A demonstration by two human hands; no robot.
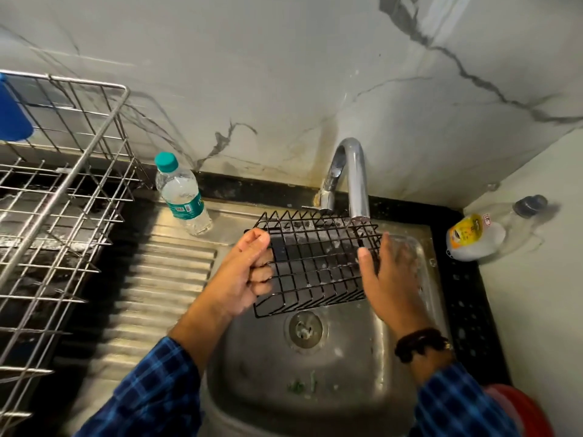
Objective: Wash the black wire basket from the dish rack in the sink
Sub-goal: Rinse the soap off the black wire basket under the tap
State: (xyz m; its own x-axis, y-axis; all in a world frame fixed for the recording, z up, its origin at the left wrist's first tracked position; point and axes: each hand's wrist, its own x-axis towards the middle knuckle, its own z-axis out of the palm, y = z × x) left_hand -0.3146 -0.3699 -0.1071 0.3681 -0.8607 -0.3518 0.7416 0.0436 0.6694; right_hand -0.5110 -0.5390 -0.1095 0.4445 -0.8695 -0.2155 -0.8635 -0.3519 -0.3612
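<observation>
The black wire basket (pixel 315 263) is up over the sink (pixel 268 367), held roughly level under the faucet (pixel 355 175), whose spout hangs just above its back right corner. The left hand (pixel 246 272) is clenched round the wires at the left end. The right hand (pixel 388 279), blurred, lies with straight fingers against the right end. Suds fleck the wires. Below, the drain (pixel 305 329) shows, with green scraps nearer the front. A teal-capped water bottle (pixel 181 197) stands on the drainboard (pixel 164 279) beside the steel dish rack (pixel 63 197). A yellow-labelled bottle (pixel 473 238) lies on its side at the right.
</observation>
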